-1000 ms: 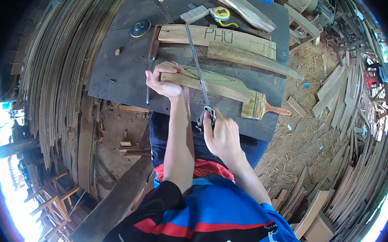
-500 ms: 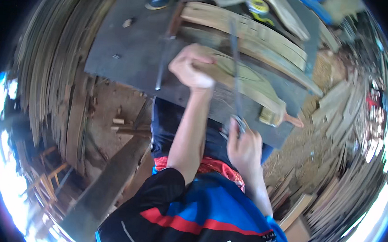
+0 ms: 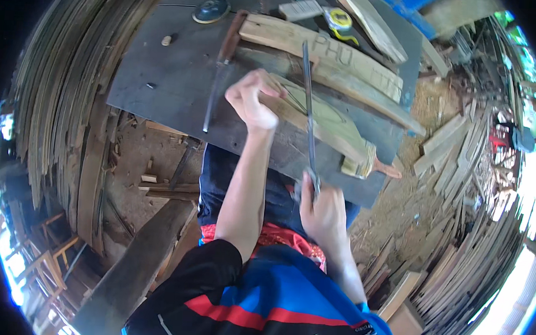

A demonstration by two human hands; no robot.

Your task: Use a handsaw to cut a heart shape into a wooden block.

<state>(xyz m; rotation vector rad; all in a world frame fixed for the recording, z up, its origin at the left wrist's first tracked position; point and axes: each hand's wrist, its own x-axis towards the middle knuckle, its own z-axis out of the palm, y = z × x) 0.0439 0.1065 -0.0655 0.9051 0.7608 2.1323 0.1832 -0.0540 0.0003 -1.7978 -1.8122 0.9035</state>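
My left hand [image 3: 253,100] is closed around the left end of a pale wooden piece [image 3: 334,123] with curved dark lines drawn on its top. The part inside my grip is hidden. In my right hand [image 3: 323,214], near the table's front edge, is the handle end of a long thin metal tool [image 3: 310,118], perhaps a file. Its bar points away from me and crosses the wooden piece just right of my left hand; whether it touches the wood I cannot tell.
A dark table [image 3: 146,70] carries a lettered plank [image 3: 370,67], a wooden-handled tool with a long rod [image 3: 232,35], a tape measure [image 3: 338,18], a round disc [image 3: 211,10] and a paintbrush [image 3: 384,168]. Stacked boards [image 3: 72,84] stand at left; scrap wood [image 3: 457,141] lies at right.
The view has shifted slightly, so the table and both hands sit a little further left in the picture. Both hands keep their grips.
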